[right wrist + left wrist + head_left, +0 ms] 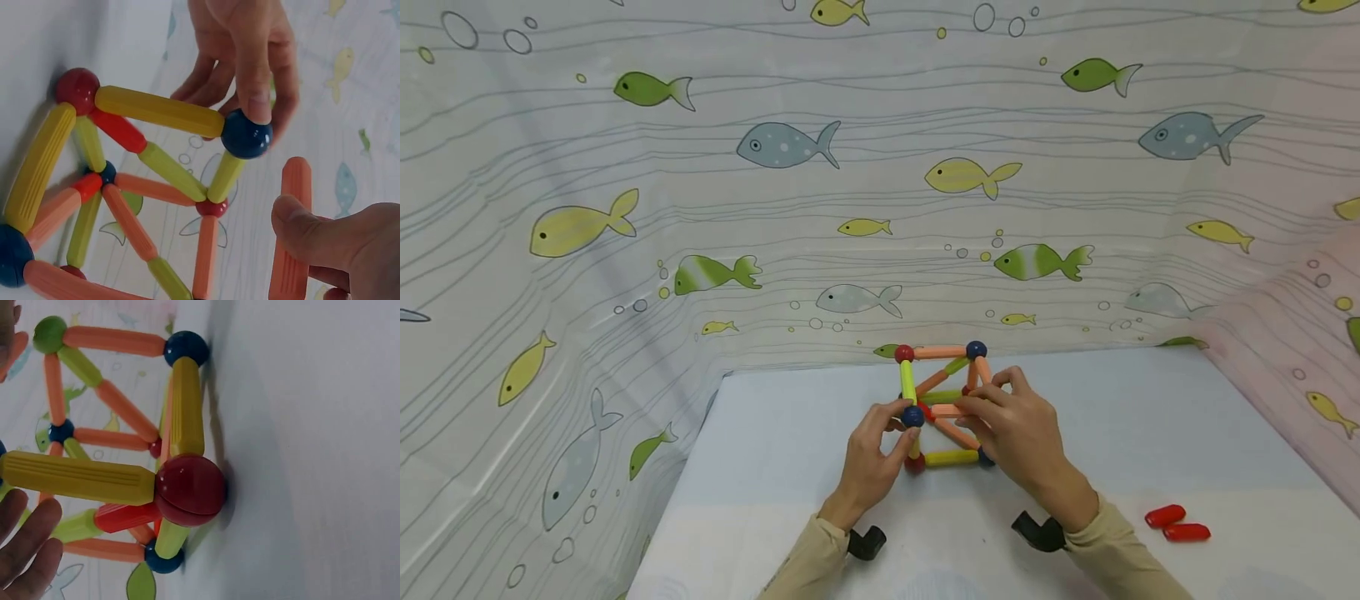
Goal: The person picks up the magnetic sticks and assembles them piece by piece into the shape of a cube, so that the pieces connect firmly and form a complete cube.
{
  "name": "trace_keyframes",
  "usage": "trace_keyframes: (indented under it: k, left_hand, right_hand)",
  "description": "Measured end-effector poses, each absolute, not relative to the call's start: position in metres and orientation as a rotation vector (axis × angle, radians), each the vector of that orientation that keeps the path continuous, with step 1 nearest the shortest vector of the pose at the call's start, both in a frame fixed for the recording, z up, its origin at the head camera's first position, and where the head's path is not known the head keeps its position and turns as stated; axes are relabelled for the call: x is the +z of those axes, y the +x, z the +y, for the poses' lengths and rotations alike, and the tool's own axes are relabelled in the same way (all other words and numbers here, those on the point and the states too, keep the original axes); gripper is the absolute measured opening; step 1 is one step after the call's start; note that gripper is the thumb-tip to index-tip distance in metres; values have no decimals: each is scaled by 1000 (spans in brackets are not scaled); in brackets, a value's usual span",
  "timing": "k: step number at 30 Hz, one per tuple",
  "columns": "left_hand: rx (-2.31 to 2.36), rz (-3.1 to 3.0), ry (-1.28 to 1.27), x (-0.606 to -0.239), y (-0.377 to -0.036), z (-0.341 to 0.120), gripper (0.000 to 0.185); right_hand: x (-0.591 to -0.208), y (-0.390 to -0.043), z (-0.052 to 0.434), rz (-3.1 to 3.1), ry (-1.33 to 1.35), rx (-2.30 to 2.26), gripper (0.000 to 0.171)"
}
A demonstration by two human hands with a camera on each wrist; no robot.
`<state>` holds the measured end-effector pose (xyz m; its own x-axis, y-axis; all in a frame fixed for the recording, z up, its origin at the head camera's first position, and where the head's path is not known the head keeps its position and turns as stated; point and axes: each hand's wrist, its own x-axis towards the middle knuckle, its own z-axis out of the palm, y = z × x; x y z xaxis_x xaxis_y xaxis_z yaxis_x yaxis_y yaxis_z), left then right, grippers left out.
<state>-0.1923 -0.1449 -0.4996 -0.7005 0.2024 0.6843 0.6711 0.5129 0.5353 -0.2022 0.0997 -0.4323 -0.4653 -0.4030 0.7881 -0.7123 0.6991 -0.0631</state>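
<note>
**Rod-and-ball frame held at the lower centre of the worktop**

The frame (943, 404) of coloured rods and balls stands on the pale worktop (1150, 433), in the lower centre of the head view, just in front of the fish-print curtain (700, 208).

Left hand (872, 458): its grip is closed on the blue ball (913, 416) at the near upper corner of the frame. In the right wrist view the fingertips pinch this ball (246, 134), which joins a yellow rod (159, 111) running to a red ball (77, 89) that rests on the worktop.

Right hand (1018, 433): its grip is closed on an orange rod (289, 231), held between thumb and fingers at the lower right of the right wrist view, just beside the blue ball and not touching it.

Two loose red rods (1177, 524) lie side by side on the worktop at the lower right of the head view, well apart from the frame.

No brand, label or writing can be read on any part.
</note>
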Motion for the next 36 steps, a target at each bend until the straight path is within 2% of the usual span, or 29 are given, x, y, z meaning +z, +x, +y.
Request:
trace_keyframes:
  k: [8,26,36]
  left_hand:
    - [-1250,-2207,-693,-498,-192,-144,36]
    - [-1408,-2249,-691,-494,-191,-139,37]
    - [-1551,-2254,-619,-494,-187,-130,39]
  right_hand:
    - [-441,-209,91,-2170,896,509,34]
    - [-452,-221,94,-2203,932,519,38]
    - [-453,-222,105,-2221,974,649,30]
